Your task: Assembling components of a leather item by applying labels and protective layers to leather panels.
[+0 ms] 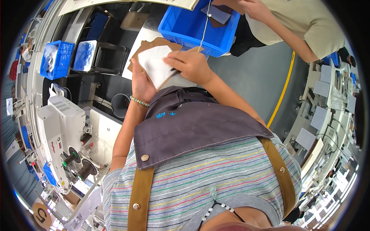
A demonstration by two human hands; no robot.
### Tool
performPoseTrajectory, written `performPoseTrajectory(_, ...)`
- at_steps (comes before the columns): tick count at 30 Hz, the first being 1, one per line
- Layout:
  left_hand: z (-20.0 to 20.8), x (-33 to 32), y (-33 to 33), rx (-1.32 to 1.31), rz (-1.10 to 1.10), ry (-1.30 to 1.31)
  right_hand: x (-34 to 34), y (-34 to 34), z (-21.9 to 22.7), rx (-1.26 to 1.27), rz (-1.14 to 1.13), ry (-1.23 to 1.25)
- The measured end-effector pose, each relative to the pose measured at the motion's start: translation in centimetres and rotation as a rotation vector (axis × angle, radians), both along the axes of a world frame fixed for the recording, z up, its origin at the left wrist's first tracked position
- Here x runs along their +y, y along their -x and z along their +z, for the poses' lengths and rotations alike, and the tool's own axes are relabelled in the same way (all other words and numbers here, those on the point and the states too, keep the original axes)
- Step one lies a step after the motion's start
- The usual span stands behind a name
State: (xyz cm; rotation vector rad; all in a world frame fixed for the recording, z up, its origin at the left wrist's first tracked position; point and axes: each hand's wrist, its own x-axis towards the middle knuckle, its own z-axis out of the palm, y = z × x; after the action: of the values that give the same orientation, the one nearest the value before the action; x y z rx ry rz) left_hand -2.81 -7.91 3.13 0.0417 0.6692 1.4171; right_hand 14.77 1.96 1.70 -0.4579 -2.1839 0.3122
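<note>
The left hand (142,82) holds a white sheet (156,65) from underneath and along its left edge, palm turned up, with a beaded bracelet (139,101) on the wrist below it. The white sheet lies on a piece of brown card (154,43), which shows above and to the left of the sheet. The right hand (189,65) rests on the right edge of the white sheet, fingers curled and pressing down on it; a thin dark tool seems to poke out under the palm, though what it is cannot be told. So the left grip is closed around the sheet and card, and the right grip is narrow, bearing on the sheet. Just above the white sheet sits a blue bin (196,27) on a pale desk (144,32), and a thin cord (205,23) hangs down across the bin toward the sheet. Above and right of the bin, another person's hand (256,8) reaches toward the bin's far rim. Well to the left of the white sheet stand two smaller blue crates (58,59), and far below and left of it a white machine (61,127) with black knobs. Below the sheet, the person's grey apron bib (192,127) with brown straps covers a striped shirt.
</note>
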Motion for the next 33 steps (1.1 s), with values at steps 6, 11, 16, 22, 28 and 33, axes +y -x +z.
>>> performPoseTrajectory(6, -1.4, 0.8, 0.9, 0.295, -0.036, 0.164, -0.2, -1.2, -0.1, -0.185, 0.125, 0.185)
performPoseTrajectory(11, -3.5, 1.2, -0.2, 0.364, 0.29, 0.176, 0.4, -1.5, -0.5, -0.155, -0.331, 0.646)
performPoseTrajectory(16, -3.9, 2.1, -1.2, 0.406, 0.371, 0.182, -0.8, 0.7, -1.1, 0.022, 0.016, 1.157)
performPoseTrajectory(22, -4.1, 2.0, -2.4, 0.395, 0.281, 0.111, -1.6, 3.4, -3.1, 0.068, -0.003, 1.405)
performPoseTrajectory(28, -3.5, 2.0, -3.2, 0.367, 0.297, 0.117, -1.9, 3.9, -3.6, 0.022, -0.104, 1.15)
performPoseTrajectory(33, -3.3, 1.8, -3.5, 0.358, 0.312, 0.134, -2.0, 4.2, -4.5, 0.006, -0.143, 1.094)
